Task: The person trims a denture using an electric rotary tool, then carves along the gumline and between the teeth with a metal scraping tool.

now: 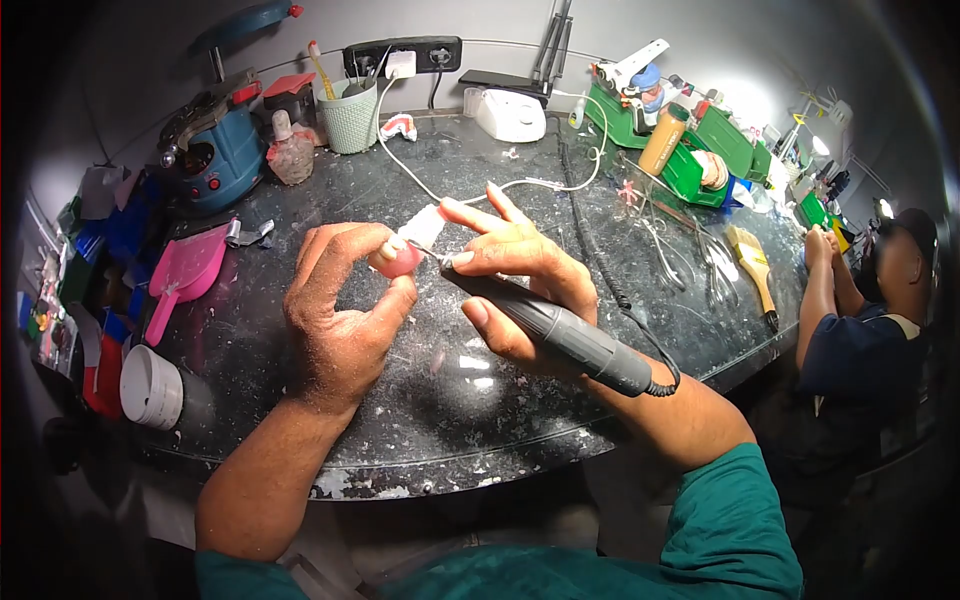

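Observation:
My left hand (338,305) pinches a small pink denture piece (404,262) between thumb and fingers, held up over the bench. My right hand (550,270) is wrapped round a black rotary handpiece (560,335), its rear end pointing down to the right. The thin bur at the handpiece's tip meets or nearly meets the pink piece; I cannot tell which. Behind the fingertips lies a white object (425,226), partly hidden. A coiled black cord (605,265) runs from the handpiece across the bench.
On the dusty black bench (480,400) stand a blue machine (215,155), a green cup (350,118) and a white control box (508,115). A pink dustpan (190,265) and white tub (152,388) lie left; a brush (752,265) lies right. Another person (865,330) sits at right.

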Demonstrator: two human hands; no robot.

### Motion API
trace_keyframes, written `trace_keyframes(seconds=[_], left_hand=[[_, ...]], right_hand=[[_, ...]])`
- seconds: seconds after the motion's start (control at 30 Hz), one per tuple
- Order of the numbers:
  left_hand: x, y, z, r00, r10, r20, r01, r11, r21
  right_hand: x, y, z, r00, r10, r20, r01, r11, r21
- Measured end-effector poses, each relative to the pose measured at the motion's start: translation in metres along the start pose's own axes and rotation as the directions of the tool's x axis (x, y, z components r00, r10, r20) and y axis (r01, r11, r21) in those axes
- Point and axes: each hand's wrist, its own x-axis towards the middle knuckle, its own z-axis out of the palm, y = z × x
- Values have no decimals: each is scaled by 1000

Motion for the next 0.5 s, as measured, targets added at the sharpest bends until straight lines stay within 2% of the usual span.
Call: trace_keyframes(seconds=[0.5], left_hand=[[2, 2, -2, 998, 65, 9, -65, 994, 86]], right_hand=[[0, 0, -2, 1000, 13, 21, -13, 1000, 19]])
